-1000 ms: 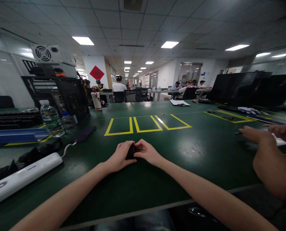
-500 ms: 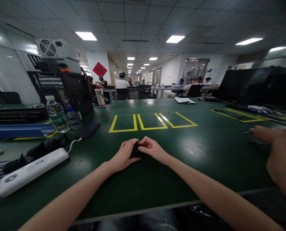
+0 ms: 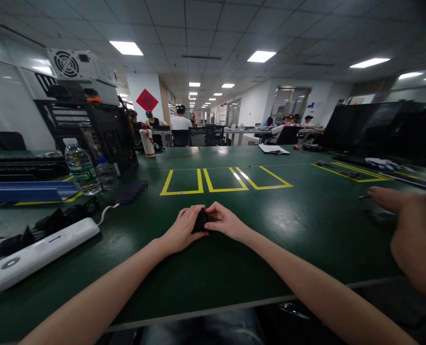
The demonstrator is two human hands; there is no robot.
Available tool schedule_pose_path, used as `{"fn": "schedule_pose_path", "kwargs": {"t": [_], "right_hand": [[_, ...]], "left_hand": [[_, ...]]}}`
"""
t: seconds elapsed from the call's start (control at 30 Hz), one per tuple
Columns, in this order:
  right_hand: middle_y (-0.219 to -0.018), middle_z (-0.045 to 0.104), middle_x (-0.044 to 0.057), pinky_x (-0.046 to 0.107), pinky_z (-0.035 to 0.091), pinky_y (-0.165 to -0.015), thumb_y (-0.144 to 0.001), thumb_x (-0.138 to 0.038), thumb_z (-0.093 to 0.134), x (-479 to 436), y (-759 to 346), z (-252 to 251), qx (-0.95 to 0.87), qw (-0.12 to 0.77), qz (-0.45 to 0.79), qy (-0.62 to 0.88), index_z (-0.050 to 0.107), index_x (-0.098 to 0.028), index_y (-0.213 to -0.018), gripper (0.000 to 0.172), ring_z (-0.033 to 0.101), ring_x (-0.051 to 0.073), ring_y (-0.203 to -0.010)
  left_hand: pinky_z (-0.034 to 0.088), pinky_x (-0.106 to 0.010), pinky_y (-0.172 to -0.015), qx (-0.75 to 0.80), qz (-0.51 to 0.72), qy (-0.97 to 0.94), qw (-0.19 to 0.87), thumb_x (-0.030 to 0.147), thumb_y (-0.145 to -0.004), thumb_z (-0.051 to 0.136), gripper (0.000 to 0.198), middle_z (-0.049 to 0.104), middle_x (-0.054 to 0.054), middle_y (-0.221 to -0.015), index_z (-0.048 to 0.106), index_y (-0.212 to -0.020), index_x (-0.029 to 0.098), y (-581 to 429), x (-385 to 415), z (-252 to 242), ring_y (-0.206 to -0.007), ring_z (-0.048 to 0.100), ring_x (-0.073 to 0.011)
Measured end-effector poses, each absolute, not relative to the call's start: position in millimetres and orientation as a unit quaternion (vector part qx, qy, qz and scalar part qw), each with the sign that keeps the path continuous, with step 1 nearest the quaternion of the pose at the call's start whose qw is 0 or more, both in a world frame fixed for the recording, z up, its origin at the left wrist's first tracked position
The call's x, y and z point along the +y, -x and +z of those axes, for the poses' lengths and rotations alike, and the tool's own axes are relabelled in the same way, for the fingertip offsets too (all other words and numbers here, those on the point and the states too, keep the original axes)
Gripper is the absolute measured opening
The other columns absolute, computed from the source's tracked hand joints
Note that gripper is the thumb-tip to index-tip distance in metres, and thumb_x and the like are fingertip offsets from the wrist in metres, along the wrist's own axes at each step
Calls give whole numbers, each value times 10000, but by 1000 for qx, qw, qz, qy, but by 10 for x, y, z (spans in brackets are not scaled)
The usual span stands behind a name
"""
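Note:
Between my two hands is a small black object (image 3: pixel 200 221), dark and rounded, close to the green tabletop (image 3: pixel 234 268); its kind I cannot make out. My left hand (image 3: pixel 182 227) wraps it from the left, thumb below and fingers over the top. From the right, my right hand (image 3: pixel 224 221) pinches at its edge with thumb and forefinger. Whether something small sits in that pinch is hidden. Beyond the hands, yellow tape outlines (image 3: pixel 225 189) mark the table.
To the left lie a white power strip (image 3: pixel 44 251) and black cables. Behind them stand a water bottle (image 3: pixel 81 167), a smaller bottle (image 3: pixel 106 173) and an open computer case (image 3: pixel 108 129). Another person's hand (image 3: pixel 392 199) is at the right. A clipboard (image 3: pixel 274 149) lies farther back.
The whole view has shifted slightly. My right thumb and forefinger are a little more apart at the black object's edge; my left hand keeps its hold.

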State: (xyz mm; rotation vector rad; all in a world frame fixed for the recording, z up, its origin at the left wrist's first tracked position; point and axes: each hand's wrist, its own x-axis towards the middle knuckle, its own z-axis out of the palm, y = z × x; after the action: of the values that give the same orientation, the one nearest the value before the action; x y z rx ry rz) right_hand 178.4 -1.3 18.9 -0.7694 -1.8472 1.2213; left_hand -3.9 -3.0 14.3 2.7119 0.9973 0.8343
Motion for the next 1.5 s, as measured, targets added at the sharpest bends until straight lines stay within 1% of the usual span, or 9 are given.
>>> {"fn": "schedule_pose_path", "kwargs": {"t": [0.1,0.33,0.53,0.7,0.8,1.0,1.13,1.23,1.5], "right_hand": [[-917,496,1,348,418,-827,-625,-225,649,2,-1793,169,-733,387,474,295,461,-180,-883,322,513,147,-904],[-855,511,0,329,428,-793,-691,-284,587,40,-1778,144,-708,403,501,293,464,-177,-848,227,523,126,-833],[-978,489,35,360,428,-804,-697,-300,581,13,-1800,176,-705,365,510,330,457,-178,-956,312,519,156,-895],[-955,485,16,355,424,-826,-656,-244,627,-12,-1805,187,-726,368,498,299,459,-186,-926,323,503,157,-932],[-971,472,13,343,439,-804,-644,-235,636,-40,-1805,207,-722,364,516,284,443,-195,-934,351,502,152,-929],[-878,493,2,324,439,-773,-710,-299,565,-29,-1767,210,-711,387,506,297,452,-183,-876,232,521,128,-838],[-919,492,19,335,439,-774,-700,-292,578,-6,-1745,185,-708,381,501,320,447,-184,-925,282,517,144,-864],[-953,490,35,353,432,-790,-719,-300,554,-5,-1758,181,-714,363,500,329,451,-180,-950,281,503,158,-907],[-942,471,10,316,445,-760,-656,-255,627,-9,-1790,192,-726,357,516,282,434,-189,-920,333,510,138,-885]], "left_hand": [[271,-425,-938,331,276,-900,70,333,-721,576,608,418,-80,-1159,234,-1211,220,41,-12,130,-1086,398,-227],[264,-414,-948,326,277,-901,75,313,-729,569,576,409,-76,-1166,247,-1197,218,44,-45,154,-1105,378,-220],[268,-415,-938,326,281,-899,78,288,-729,566,556,417,-65,-1144,256,-1186,227,41,-47,149,-1092,382,-220],[264,-418,-934,324,283,-899,75,280,-727,565,559,419,-71,-1135,252,-1187,224,41,-35,133,-1084,384,-223],[261,-413,-937,327,282,-899,75,275,-725,567,559,420,-72,-1131,255,-1185,218,41,-35,134,-1084,383,-220],[261,-411,-946,330,280,-898,76,287,-727,567,566,408,-67,-1151,249,-1191,224,48,-43,141,-1094,379,-215],[263,-412,-945,334,277,-898,75,294,-726,567,563,406,-71,-1151,255,-1188,220,49,-44,141,-1098,373,-217],[266,-410,-942,334,277,-898,76,298,-729,564,551,407,-72,-1146,261,-1182,220,46,-47,147,-1096,375,-217],[271,-416,-930,335,280,-896,81,302,-730,563,550,420,-69,-1127,260,-1183,228,41,-52,157,-1078,392,-224]]}}
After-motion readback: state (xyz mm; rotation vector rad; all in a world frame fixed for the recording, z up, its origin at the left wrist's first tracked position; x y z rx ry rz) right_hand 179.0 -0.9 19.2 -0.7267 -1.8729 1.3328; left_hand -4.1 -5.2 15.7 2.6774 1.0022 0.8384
